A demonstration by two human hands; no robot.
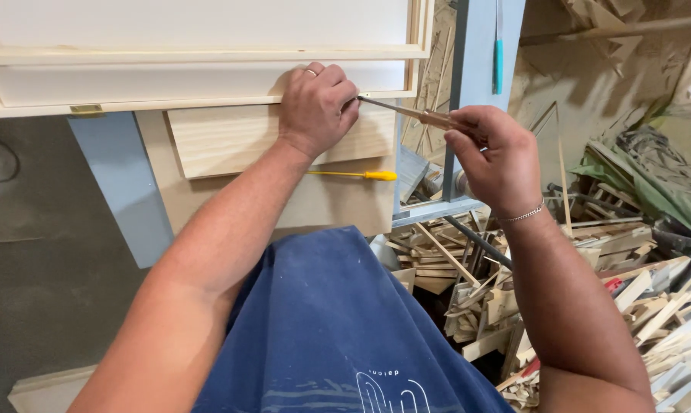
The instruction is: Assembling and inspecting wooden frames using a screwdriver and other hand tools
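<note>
Near the top middle, the left hand (315, 107) is pressing curled fingers on the wooden frame (200, 73). The right hand (494, 157) is gripping a screwdriver (406, 112).

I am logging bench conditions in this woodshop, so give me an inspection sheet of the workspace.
Surface: bench top of pale board, blue-grey edges.
Job's things: pale wooden frame with brass hinge; screwdriver, tip at frame edge; wood block beneath.
Clutter: yellow-handled tool on bench; heap of wood offcuts on the right.
Grippers: left hand on frame edge; right hand holds the screwdriver handle.
Cables: dark cable at the left.
Surroundings: grey floor; blue apron.
</note>
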